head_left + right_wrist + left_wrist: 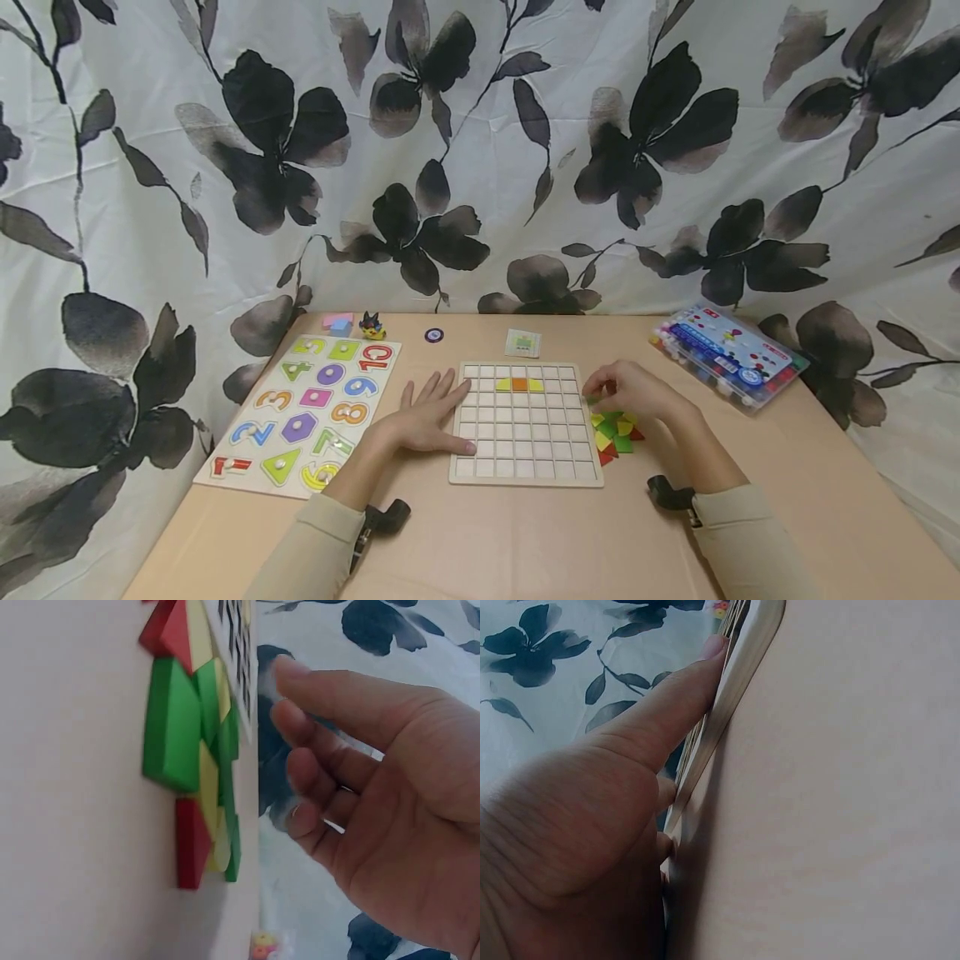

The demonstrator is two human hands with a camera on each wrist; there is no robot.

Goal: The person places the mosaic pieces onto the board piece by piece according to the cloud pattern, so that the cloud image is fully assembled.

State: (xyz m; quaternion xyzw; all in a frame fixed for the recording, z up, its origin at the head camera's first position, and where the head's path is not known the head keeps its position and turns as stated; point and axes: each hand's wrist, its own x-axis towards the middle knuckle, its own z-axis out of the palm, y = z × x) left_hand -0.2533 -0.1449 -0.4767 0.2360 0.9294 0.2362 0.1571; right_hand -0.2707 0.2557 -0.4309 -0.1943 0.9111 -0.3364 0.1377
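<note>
A white gridded board (527, 473) lies in the middle of the table. Near its top edge, an orange square piece (519, 384) sits between two yellow triangles (536, 386). My left hand (422, 422) rests along the board's left side with spread fingers, its thumb (694, 682) over the rim. Beside the board's right edge is a pile of green, yellow and red pieces (622, 443). My right hand (637, 392) hovers over the pile's far end, fingers loosely bent. In the right wrist view, no piece shows between its thumb and fingertips.
To the left lies a number and shape puzzle board (255, 457). A small figurine (372, 326), blue and pink blocks (341, 326), a dark round disc (434, 335) and a small card (522, 343) stand farther back. A clear plastic case (727, 354) is at the back right.
</note>
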